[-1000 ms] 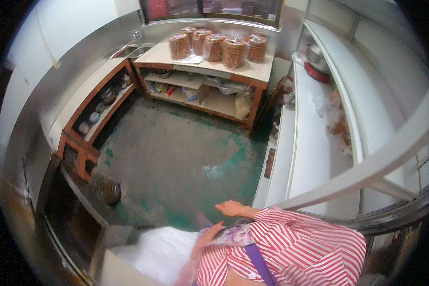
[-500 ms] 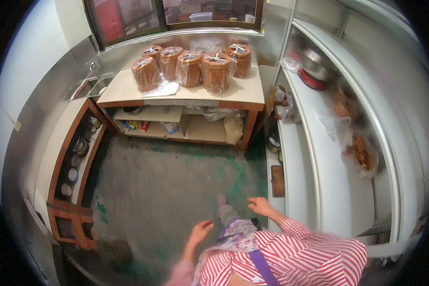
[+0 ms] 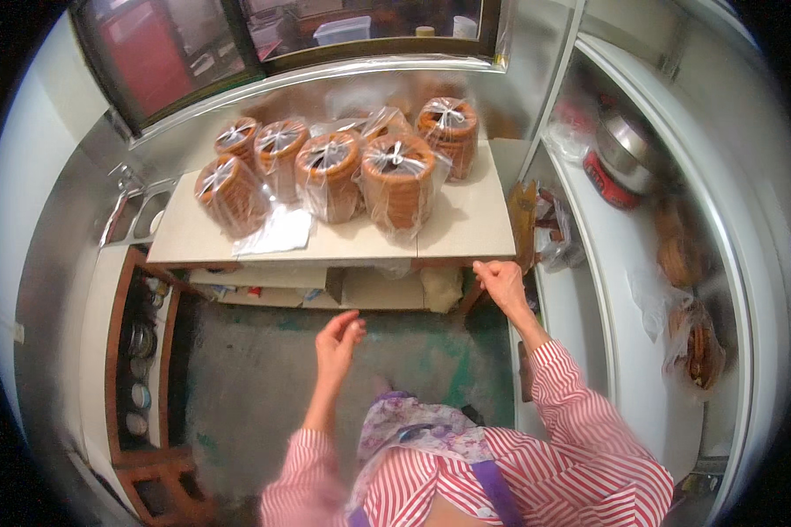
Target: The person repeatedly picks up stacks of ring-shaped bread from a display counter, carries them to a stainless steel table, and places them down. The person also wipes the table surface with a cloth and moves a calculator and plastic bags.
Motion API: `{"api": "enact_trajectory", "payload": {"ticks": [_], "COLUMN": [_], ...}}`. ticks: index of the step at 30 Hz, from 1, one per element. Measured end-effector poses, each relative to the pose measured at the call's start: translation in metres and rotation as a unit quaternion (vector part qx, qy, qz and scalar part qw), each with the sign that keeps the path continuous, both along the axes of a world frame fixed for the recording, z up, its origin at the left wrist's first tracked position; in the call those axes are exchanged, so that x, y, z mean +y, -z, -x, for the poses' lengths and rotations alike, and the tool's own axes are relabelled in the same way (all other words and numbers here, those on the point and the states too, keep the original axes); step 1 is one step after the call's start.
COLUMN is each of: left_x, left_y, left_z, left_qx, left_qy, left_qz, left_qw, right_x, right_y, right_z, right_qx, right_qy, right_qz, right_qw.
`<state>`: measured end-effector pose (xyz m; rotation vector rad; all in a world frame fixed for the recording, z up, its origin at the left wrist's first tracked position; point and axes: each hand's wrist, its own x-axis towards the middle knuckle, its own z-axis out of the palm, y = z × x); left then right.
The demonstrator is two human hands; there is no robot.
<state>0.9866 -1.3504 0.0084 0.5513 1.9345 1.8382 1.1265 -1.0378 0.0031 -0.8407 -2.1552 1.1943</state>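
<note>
My left hand (image 3: pixel 337 342) is held over the floor in front of the worktable, its fingers loosely bent and holding nothing. Near the worktable's front right corner is my right hand (image 3: pixel 503 287), with its fingers slightly curled and nothing visible in them. Several ribbed, reddish-brown round stacks, hollow at the top, stand upright on the worktable (image 3: pixel 466 227) in clear plastic bags with white ties. The nearest wrapped stack (image 3: pixel 399 189) is beyond both hands, touched by neither. A white sheet (image 3: pixel 277 232) lies beside the left-hand stacks.
White shelves (image 3: pixel 620 290) run along the right, with a steel bowl (image 3: pixel 626 151) on a red base and bagged brown items (image 3: pixel 699 342). A sink (image 3: pixel 141 213) is at the far left, above a low cabinet (image 3: pixel 119 351) of dishes. A window (image 3: pixel 325 39) spans the back wall.
The worktable and its wrapped stacks now appear nearer and larger. Both my hands have risen and moved forward, the right one up to the table's corner.
</note>
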Motion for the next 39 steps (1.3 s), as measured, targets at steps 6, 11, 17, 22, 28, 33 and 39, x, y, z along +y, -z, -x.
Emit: {"api": "enact_trajectory", "payload": {"ticks": [6,11,17,22,28,33,39], "left_x": [0.138,0.242,0.308,0.329,0.335,0.339,0.343], "left_y": [-0.046,-0.061,-0.065,-0.061,-0.054,-0.064,-0.072], "left_z": [0.165,0.246,0.282,0.295,0.309,0.31,0.314], "left_qx": [0.188,0.384,0.505,0.525,0.507,0.508,0.507], "left_qy": [0.021,0.124,0.296,0.371,0.4,0.412,0.413], "left_qz": [0.014,0.1,0.24,0.333,0.315,0.294,0.281], "left_qw": [0.982,0.91,0.774,0.69,0.695,0.697,0.702], "right_x": [0.086,0.176,0.274,0.323,0.32,0.342,0.325], "right_y": [-0.04,-0.079,-0.066,-0.033,-0.037,-0.026,-0.061], "right_z": [0.113,0.213,0.31,0.376,0.401,0.389,0.352], "right_qx": [0.036,-0.003,-0.033,-0.149,-0.219,-0.119,-0.131], "right_qy": [0.054,0.08,0.087,0.044,0.039,0.016,0.016], "right_qz": [-0.051,-0.084,-0.154,-0.143,-0.243,-0.335,-0.243], "right_qw": [0.997,0.993,0.984,0.977,0.944,0.934,0.961]}}
